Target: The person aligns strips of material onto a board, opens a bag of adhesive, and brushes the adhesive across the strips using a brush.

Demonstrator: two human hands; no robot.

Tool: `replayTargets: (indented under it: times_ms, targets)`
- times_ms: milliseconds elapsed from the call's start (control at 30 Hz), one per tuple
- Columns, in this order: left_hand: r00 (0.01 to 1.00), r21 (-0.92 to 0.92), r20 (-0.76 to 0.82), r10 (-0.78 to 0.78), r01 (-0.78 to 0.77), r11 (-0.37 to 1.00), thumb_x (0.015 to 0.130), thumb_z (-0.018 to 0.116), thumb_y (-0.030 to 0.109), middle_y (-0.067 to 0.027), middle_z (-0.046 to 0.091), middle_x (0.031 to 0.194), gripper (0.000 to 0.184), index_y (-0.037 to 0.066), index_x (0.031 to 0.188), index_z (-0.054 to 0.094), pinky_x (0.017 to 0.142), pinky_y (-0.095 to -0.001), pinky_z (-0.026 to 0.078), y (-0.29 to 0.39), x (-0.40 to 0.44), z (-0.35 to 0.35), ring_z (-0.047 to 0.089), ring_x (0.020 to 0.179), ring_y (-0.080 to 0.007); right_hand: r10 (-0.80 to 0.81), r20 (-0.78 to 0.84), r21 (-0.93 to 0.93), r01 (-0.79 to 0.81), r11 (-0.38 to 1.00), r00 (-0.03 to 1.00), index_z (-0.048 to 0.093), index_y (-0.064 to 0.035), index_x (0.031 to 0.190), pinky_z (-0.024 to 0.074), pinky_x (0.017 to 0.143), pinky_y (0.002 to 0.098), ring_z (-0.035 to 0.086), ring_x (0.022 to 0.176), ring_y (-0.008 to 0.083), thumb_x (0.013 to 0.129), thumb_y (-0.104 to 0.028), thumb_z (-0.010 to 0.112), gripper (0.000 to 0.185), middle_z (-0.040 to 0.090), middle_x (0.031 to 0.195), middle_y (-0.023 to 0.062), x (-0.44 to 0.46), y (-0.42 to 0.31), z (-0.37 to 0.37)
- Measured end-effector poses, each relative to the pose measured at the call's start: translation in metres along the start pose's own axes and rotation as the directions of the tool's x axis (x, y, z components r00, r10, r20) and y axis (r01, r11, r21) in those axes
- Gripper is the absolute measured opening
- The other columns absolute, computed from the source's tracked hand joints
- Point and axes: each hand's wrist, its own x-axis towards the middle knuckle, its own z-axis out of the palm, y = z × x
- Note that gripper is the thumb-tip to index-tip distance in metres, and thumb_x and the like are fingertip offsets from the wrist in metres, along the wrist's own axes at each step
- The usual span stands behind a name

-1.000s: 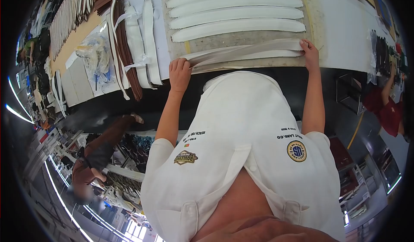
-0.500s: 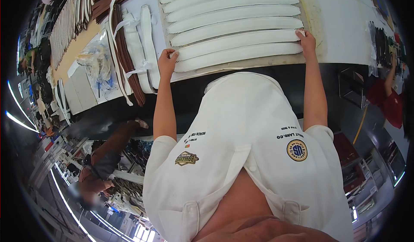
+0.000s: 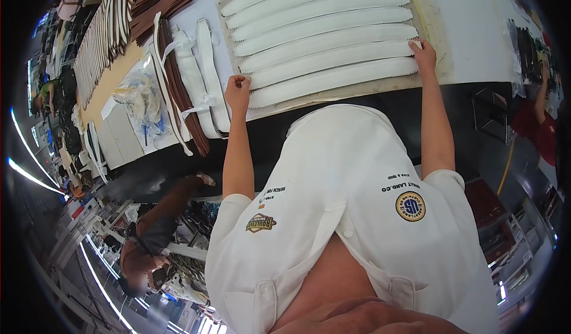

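Note:
Several long white strips [image 3: 321, 33] with jagged cut ends lie side by side on a thin board [image 3: 380, 84]. My right hand [image 3: 423, 57] pinches the right end of the second strip from the front [image 3: 333, 61]. At that strip's left end is my left hand [image 3: 238, 94], its fingers closed in a pinch; the strip's tip is partly hidden there. Just in front lies the nearest strip [image 3: 333, 83], flat and apart from both hands.
Left of the board lie white strip bundles [image 3: 189, 66], brown strips [image 3: 172, 72] and a clear plastic bag [image 3: 141, 99]. More brown strips [image 3: 160, 4] sit farther back. A black stool [image 3: 491, 117] stands at right. Other people [image 3: 146, 239] are nearby.
The view has shifted slightly, so the table's left side sits lower in the picture. Both hands stay at the ends of the same strip, with the left fingers curled a little more.

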Motion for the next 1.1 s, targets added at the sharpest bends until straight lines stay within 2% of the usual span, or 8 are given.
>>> replayTargets:
  times_ms: [300, 433, 500, 633, 733, 833, 933, 1100]
  targets:
    - [1.000, 0.132, 0.014, 0.004, -0.006, 0.991, 0.079, 0.075, 0.018, -0.0054, 0.063, 0.083, 0.022, 0.004, 0.092, 0.063, 0.071, -0.0314, 0.048, 0.013, -0.004, 0.002, 0.058, 0.074, -0.0172, -0.042, -0.046, -0.106, 0.037, 0.994, 0.998, 0.071, -0.0084, 0.105, 0.0481, 0.078, 0.0322, 0.062, 0.085, 0.0215, 0.075, -0.029, 0.078, 0.037, 0.066, 0.092, 0.0094, 0.000, 0.000, 0.000]
    - [0.883, 0.442, -0.104, 0.459, -0.372, 0.816, 0.078, 0.074, 0.014, -0.0120, 0.061, 0.104, 0.028, 0.006, 0.102, 0.061, 0.085, -0.0408, 0.045, 0.025, -0.015, 0.006, 0.056, 0.097, -0.0304, -0.325, -0.314, -0.440, 0.166, 0.882, 0.892, 0.063, -0.0028, 0.115, 0.0496, 0.085, 0.0342, 0.064, 0.093, 0.0283, 0.073, -0.028, 0.077, 0.050, 0.066, 0.107, 0.0186, -0.004, 0.005, -0.001]
    - [0.845, 0.455, -0.033, 0.534, -0.463, 0.761, 0.078, 0.073, 0.012, -0.0144, 0.058, 0.112, 0.031, 0.007, 0.106, 0.060, 0.091, -0.0447, 0.043, 0.057, -0.032, 0.009, 0.053, 0.106, -0.0359, -0.139, -0.342, -0.345, 0.013, 0.938, 0.930, 0.060, 0.0023, 0.116, 0.0494, 0.087, 0.0351, 0.064, 0.096, 0.0291, 0.073, -0.026, 0.076, 0.054, 0.063, 0.110, 0.0214, -0.014, 0.009, -0.005]
    - [0.715, 0.174, 0.308, 0.627, -0.691, 0.702, 0.078, 0.073, 0.011, -0.0133, 0.058, 0.113, 0.038, 0.007, 0.112, 0.059, 0.091, -0.0417, 0.046, 0.094, -0.068, 0.059, 0.054, 0.106, -0.0333, 0.164, -0.200, -0.003, -0.168, 0.986, 0.966, 0.058, 0.0080, 0.114, 0.0501, 0.064, 0.0271, 0.061, 0.075, 0.0171, 0.075, -0.022, 0.078, 0.053, 0.062, 0.101, 0.0125, -0.019, 0.037, 0.001]
    - [0.590, 0.134, 0.470, 0.657, -0.783, 0.607, 0.079, 0.072, 0.014, -0.0107, 0.058, 0.112, 0.039, 0.008, 0.115, 0.058, 0.087, -0.0410, 0.046, 0.105, -0.083, 0.088, 0.055, 0.102, -0.0309, 0.269, 0.163, 0.199, -0.299, 0.933, 0.949, 0.063, 0.0016, 0.108, 0.0432, 0.052, 0.0236, 0.056, 0.064, 0.0113, 0.075, -0.020, 0.078, 0.043, 0.064, 0.088, 0.0058, -0.035, 0.017, -0.014]
    - [0.545, 0.138, 0.522, 0.656, -0.813, 0.566, 0.080, 0.071, 0.016, -0.0092, 0.058, 0.113, 0.038, 0.009, 0.115, 0.058, 0.084, -0.0403, 0.046, 0.105, -0.082, 0.100, 0.055, 0.101, -0.0293, 0.401, 0.153, 0.172, -0.424, 0.889, 0.903, 0.067, -0.0046, 0.103, 0.0377, 0.049, 0.0219, 0.052, 0.058, 0.0073, 0.077, -0.019, 0.077, 0.031, 0.063, 0.079, 0.0014, -0.048, -0.004, -0.021]
    - [0.546, 0.093, 0.557, 0.627, -0.790, 0.606, 0.080, 0.072, 0.017, -0.0098, 0.057, 0.116, 0.041, 0.009, 0.117, 0.058, 0.088, -0.0408, 0.046, 0.105, -0.077, 0.099, 0.054, 0.104, -0.0301, 0.385, 0.195, 0.215, -0.423, 0.880, 0.902, 0.068, -0.0046, 0.103, 0.0405, 0.051, 0.0224, 0.054, 0.061, 0.0085, 0.079, -0.018, 0.076, 0.028, 0.064, 0.081, 0.0010, -0.072, -0.020, -0.029]
    - [0.578, -0.164, 0.535, 0.616, -0.644, 0.747, 0.079, 0.075, 0.023, -0.0133, 0.056, 0.127, 0.052, 0.008, 0.125, 0.056, 0.099, -0.0406, 0.044, 0.162, -0.080, 0.095, 0.052, 0.116, -0.0320, 0.082, 0.193, 0.095, -0.102, 0.990, 0.978, 0.066, 0.0019, 0.104, 0.0484, 0.066, 0.0254, 0.060, 0.071, 0.0118, 0.082, -0.015, 0.073, 0.028, 0.067, 0.084, 0.0041, -0.146, -0.102, -0.055]
